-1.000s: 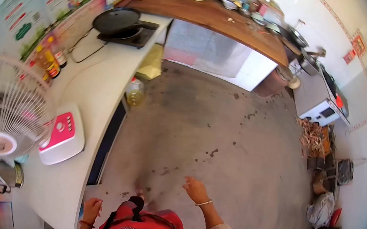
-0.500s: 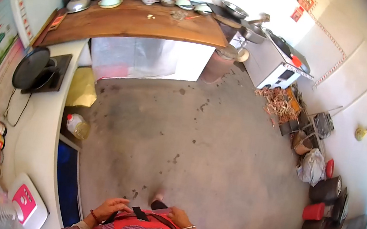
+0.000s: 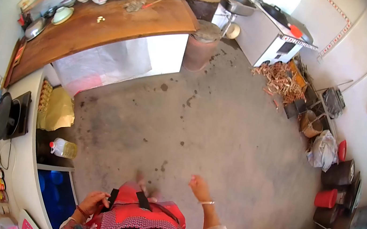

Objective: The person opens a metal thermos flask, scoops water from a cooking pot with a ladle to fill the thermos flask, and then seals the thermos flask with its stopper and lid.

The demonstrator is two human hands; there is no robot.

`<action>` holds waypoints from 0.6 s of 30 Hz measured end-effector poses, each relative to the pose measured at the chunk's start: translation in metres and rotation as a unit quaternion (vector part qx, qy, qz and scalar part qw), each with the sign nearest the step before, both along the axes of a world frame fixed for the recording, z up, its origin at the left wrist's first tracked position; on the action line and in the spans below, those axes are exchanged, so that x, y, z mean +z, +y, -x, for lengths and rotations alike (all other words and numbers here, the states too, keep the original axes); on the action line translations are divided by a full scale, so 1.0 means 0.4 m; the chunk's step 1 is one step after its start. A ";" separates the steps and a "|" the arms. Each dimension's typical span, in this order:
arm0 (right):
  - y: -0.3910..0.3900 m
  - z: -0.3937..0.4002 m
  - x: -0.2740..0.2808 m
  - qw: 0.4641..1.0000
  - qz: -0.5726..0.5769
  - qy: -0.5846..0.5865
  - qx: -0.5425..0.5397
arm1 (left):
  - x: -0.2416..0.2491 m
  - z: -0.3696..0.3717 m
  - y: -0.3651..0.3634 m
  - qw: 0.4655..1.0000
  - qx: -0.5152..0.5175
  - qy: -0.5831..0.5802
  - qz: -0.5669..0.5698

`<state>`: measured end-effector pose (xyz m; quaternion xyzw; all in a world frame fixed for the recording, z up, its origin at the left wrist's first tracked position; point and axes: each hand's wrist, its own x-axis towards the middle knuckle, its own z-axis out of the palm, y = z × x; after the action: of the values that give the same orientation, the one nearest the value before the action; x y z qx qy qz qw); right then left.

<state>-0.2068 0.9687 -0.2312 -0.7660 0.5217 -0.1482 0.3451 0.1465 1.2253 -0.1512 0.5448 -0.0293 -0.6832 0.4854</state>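
Standing on a stained concrete floor (image 3: 218, 134) (wooden counter (image 3: 111, 23) beyond).

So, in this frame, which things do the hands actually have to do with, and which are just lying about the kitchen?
In hand:
- left hand touching the red apron by its black strap
- right hand empty, open over the concrete floor

Lying about:
- oil bottle
- black pan
- wooden counter with bowls
- red bucket
- firewood pile

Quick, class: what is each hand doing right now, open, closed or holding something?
Left hand: fingers curled against the red apron; a grip cannot be told.
Right hand: open, empty, over the floor.
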 end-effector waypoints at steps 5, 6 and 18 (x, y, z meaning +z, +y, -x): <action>-0.314 -0.077 0.082 0.993 0.061 -0.096 -0.030 | -0.057 -0.049 -0.235 0.999 0.020 -0.036 -0.003; -0.355 -0.087 0.108 0.996 0.023 -0.075 -0.037 | -0.070 -0.048 -0.301 0.999 0.031 -0.036 0.013; -0.443 0.195 -0.157 0.955 -0.150 0.127 -0.221 | -0.070 -0.030 -1.321 0.971 -0.153 -0.119 0.143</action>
<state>-0.2850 0.7917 -0.2939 -0.5831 0.7340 -0.0423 0.3456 0.1587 0.6971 -0.1790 0.5365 -0.2669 -0.6682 0.4410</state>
